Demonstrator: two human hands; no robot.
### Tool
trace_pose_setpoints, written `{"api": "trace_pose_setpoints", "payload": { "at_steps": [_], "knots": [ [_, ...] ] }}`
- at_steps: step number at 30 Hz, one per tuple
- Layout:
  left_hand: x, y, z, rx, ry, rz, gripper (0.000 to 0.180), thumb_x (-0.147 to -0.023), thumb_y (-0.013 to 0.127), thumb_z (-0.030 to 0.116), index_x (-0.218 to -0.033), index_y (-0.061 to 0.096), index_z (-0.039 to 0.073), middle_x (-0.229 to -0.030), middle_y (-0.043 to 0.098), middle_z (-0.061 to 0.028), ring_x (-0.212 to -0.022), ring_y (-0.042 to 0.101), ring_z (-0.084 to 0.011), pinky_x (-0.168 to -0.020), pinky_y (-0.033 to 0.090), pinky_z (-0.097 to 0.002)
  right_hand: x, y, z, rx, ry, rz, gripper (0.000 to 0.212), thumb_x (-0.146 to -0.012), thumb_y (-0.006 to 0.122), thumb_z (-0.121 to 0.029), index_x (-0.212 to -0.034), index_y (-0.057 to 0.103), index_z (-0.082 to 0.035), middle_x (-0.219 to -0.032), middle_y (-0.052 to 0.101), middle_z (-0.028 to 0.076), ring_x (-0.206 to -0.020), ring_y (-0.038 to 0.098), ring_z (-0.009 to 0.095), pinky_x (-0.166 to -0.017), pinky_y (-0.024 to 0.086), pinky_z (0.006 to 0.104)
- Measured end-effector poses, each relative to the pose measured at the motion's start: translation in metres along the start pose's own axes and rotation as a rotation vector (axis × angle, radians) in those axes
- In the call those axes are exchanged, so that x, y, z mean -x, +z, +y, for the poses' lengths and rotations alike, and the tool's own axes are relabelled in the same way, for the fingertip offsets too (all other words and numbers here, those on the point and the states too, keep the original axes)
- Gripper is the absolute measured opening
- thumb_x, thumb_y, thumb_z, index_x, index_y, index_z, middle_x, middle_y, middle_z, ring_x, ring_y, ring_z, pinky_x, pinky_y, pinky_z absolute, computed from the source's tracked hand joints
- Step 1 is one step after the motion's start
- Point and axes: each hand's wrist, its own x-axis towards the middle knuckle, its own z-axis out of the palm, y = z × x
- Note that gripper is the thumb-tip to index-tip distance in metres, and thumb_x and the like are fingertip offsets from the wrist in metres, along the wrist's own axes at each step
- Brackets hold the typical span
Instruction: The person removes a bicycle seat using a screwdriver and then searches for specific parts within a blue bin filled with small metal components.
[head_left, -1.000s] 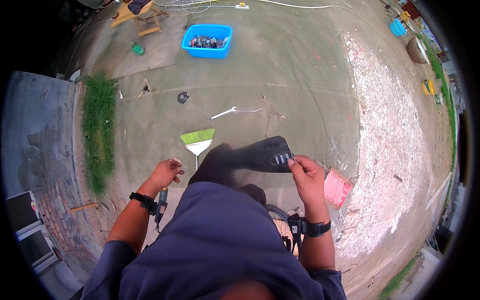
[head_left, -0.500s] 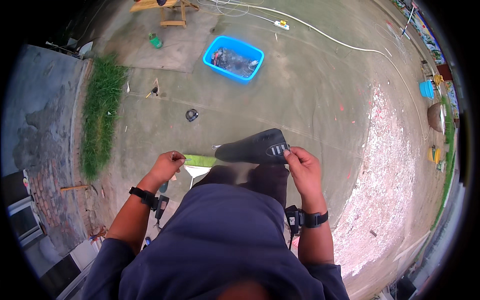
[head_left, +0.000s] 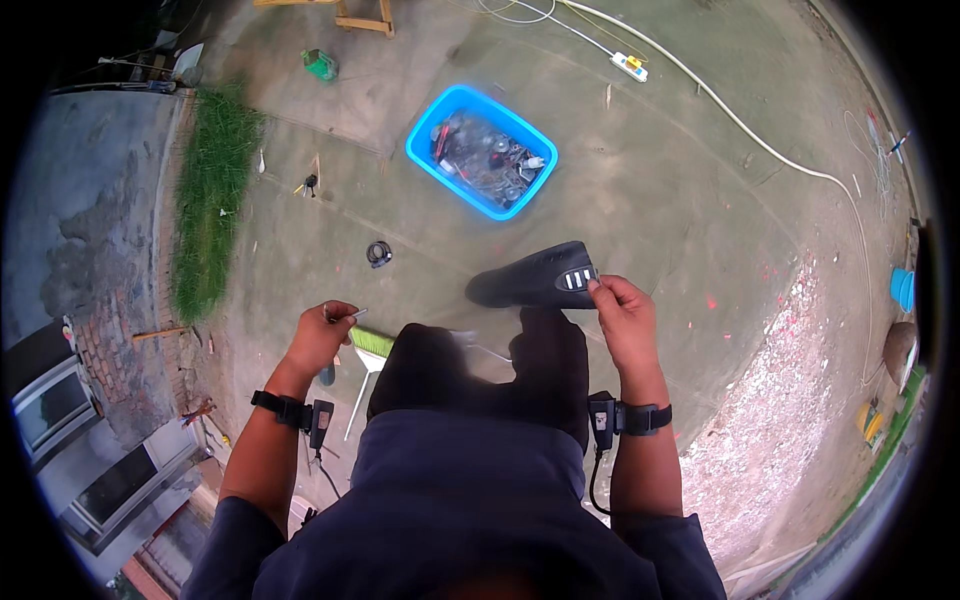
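Note:
My right hand (head_left: pixel 628 312) pinches the wide end of a long black tapered piece (head_left: pixel 520 280). It looks like a smooth shell or cover, with an oval patch of white bars near the thumb. Its rounded narrow end points left, above my knees. My left hand (head_left: pixel 322 335) is closed, thumb against fingers, on a short thin silver rod (head_left: pixel 358 313) that sticks out to the right. Below that hand, green broom bristles (head_left: pixel 372 342) show beside my leg, with a white handle running down. Black straps with small devices and cables sit on both wrists.
Ahead stands a blue tub (head_left: pixel 430 165) full of jumbled small parts. A coiled black cable (head_left: pixel 378 254) lies nearer. A green container (head_left: pixel 320 66), a power strip (head_left: pixel 629 67) and a white hose (head_left: pixel 745 123) are farther off. Grass lines the left wall; pale debris (head_left: pixel 770 400) spreads at right.
The black piece has shifted right and slightly up with my right hand. My left hand has drawn slightly left, still closed on the rod. The view has shifted, with the tub appearing larger and lower.

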Motion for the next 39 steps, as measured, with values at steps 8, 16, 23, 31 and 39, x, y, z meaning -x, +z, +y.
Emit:
{"api": "trace_pose_setpoints", "payload": {
  "at_steps": [8,16,23,31,39],
  "knots": [
    [-0.11,0.025,0.067,-0.011,0.004,0.014,0.016,-0.093,0.066,0.006,-0.106,0.067,-0.002,-0.084,0.065,-0.0029,-0.066,0.057,-0.0093,-0.061,0.048,-0.0252,-0.118,-0.022,0.027,0.023,0.155,0.089,0.02,-0.094,0.068,-0.017,-0.101,0.073,0.002,-0.08,0.063,-0.006,-0.072,0.049,0.003,-0.067,0.04,0.0207],
    [-0.258,0.039,0.076,-0.138,0.216,-0.028,0.017,-0.093,0.067,0.007,-0.109,0.066,0.001,-0.087,0.065,-0.0013,-0.066,0.057,-0.0079,-0.06,0.047,-0.0245,-0.218,0.008,0.064,-0.292,0.028,0.395,0.015,-0.096,0.066,-0.017,-0.09,0.068,-0.004,-0.057,0.044,-0.007,-0.046,0.032,0.001,-0.043,0.021,0.0215],
    [-0.367,0.061,0.059,-0.178,0.237,-0.096,0.015,-0.091,0.066,0.005,-0.105,0.067,0.0,-0.093,0.066,-0.0078,-0.071,0.062,-0.0138,-0.065,0.05,-0.0296,-0.295,0.063,0.081,-0.514,-0.099,0.526,0.028,-0.1,0.06,-0.019,-0.074,0.052,-0.011,-0.057,0.037,-0.004,-0.048,0.034,0.007,-0.046,0.024,0.0238],
    [-0.419,0.098,0.058,-0.343,0.535,-0.108,0.015,-0.091,0.065,0.007,-0.104,0.067,0.0,-0.086,0.066,-0.0039,-0.071,0.054,-0.0109,-0.067,0.047,-0.0287,-0.349,0.082,0.093,-0.545,-0.19,0.425,0.029,-0.099,0.06,-0.02,-0.074,0.05,-0.01,-0.061,0.038,-0.002,-0.05,0.036,0.008,-0.047,0.027,0.0241],
    [-0.449,0.12,0.067,-0.385,0.495,-0.213,0.014,-0.09,0.063,0.008,-0.101,0.066,-0.001,-0.085,0.067,-0.0073,-0.076,0.059,-0.0144,-0.071,0.049,-0.0318,-0.394,0.085,0.09,-0.536,-0.299,0.296,0.025,-0.099,0.061,-0.018,-0.077,0.054,-0.008,-0.062,0.041,-0.002,-0.053,0.039,0.009,-0.051,0.028,0.0246]
  ]
}}
